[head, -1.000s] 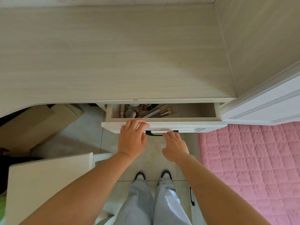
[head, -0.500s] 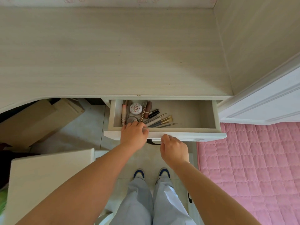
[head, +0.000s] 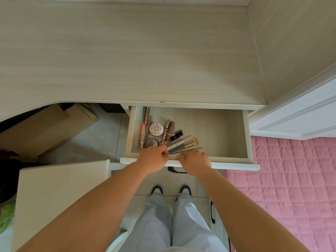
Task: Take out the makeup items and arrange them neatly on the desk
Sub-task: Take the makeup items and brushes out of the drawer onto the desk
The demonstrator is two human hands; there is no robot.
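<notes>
The drawer (head: 249, 135) under the pale wooden desk (head: 127, 51) stands pulled out. Its left part holds a floral round compact (head: 156, 129), a grey round compact (head: 151, 142), a pink pen-shaped stick (head: 142, 131), brown lipstick tubes (head: 171, 129), a black tube (head: 176, 134) and several makeup brushes (head: 183, 143). My left hand (head: 154, 159) reaches over the drawer front and pinches the brush handles at their near ends. My right hand (head: 194, 160) sits beside it with curled fingers at a thin brush (head: 197, 148); its grip is hidden.
A cardboard box (head: 45, 128) lies under the desk at left. A white chair (head: 60, 197) stands at my left side. A pink quilt (head: 291, 179) and a white panel (head: 300, 115) border the right. My feet are below the drawer.
The drawer has come out much farther, showing the makeup. My left hand moved from the drawer front onto the brush handles; my right hand left the handle and rose to the drawer's edge.
</notes>
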